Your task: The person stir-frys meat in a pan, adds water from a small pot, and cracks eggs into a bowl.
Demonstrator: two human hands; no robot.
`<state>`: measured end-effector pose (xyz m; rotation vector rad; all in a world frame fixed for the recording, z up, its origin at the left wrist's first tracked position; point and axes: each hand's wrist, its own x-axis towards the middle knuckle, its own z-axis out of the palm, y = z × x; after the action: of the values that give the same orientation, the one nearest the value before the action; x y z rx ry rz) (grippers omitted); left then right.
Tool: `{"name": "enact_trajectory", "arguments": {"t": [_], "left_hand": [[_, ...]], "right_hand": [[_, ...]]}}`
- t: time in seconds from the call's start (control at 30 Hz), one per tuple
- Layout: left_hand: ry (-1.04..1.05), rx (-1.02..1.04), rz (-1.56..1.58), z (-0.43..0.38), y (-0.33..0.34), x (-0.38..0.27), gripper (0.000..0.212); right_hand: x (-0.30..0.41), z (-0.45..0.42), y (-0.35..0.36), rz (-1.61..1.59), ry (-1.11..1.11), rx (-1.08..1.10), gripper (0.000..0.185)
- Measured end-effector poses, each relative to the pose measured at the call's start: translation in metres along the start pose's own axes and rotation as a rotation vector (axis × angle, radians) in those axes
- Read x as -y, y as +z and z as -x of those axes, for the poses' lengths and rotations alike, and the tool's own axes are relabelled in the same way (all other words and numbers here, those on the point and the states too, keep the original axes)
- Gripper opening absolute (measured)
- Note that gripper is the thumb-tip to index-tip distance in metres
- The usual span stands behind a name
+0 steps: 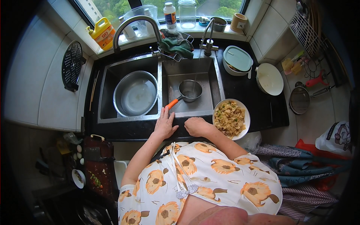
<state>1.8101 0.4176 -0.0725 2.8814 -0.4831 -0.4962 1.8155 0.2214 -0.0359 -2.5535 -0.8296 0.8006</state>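
Note:
A small metal saucepan (190, 92) with an orange handle (173, 103) rests in the right sink basin (206, 84). A thin stream of water runs into it from the slim tap (208, 46). My left hand (165, 125) lies flat on the sink's front edge, fingers apart, their tips at the handle's end without wrapping around it. On the black counter edge rests my right hand (197, 126), its fingers curled in and no object showing in it. Just right of it stands a white bowl (248, 121) of cooked, shredded food (230, 118).
A large metal basin (136, 94) fills much of the left sink. Right of the sinks stand a lidded container (238, 60) and a white bowl (270, 79). Behind, cloths (177, 43) hang on a rack below the curved faucet (135, 18). A cutting board (98, 168) lies lower left.

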Motion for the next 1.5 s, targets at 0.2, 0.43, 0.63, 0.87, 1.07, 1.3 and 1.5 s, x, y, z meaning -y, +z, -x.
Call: {"name": "enact_trajectory", "arguments": {"t": [0.2,0.43,0.63,0.87,1.07,1.3,1.5], "left_hand": [[0.003,-0.002,-0.005,0.001,0.001,0.000,0.071],[0.010,-0.002,-0.012,0.001,0.001,0.002,0.071],[-0.011,-0.030,0.043,-0.002,0.000,0.006,0.072],[0.048,-0.180,0.073,-0.011,-0.017,0.024,0.065],[-0.051,-0.134,-0.035,-0.049,-0.022,0.018,0.037],[-0.271,0.067,-0.015,-0.106,0.000,0.015,0.030],[-0.311,0.060,0.202,-0.107,-0.007,0.010,0.037]], "right_hand": [[0.003,0.003,-0.002,0.007,0.001,0.003,0.030],[0.005,0.002,-0.017,0.018,0.009,0.010,0.020],[-0.028,-0.011,-0.070,0.106,0.129,-0.103,0.025],[-0.161,-0.025,-0.128,-0.234,0.319,-0.256,0.028],[-0.241,-0.086,-0.148,-0.588,0.458,-0.801,0.039],[-0.252,-0.139,-0.174,-0.800,0.561,-0.807,0.066],[-0.279,-0.157,-0.193,-0.979,0.442,-1.072,0.065]]}}
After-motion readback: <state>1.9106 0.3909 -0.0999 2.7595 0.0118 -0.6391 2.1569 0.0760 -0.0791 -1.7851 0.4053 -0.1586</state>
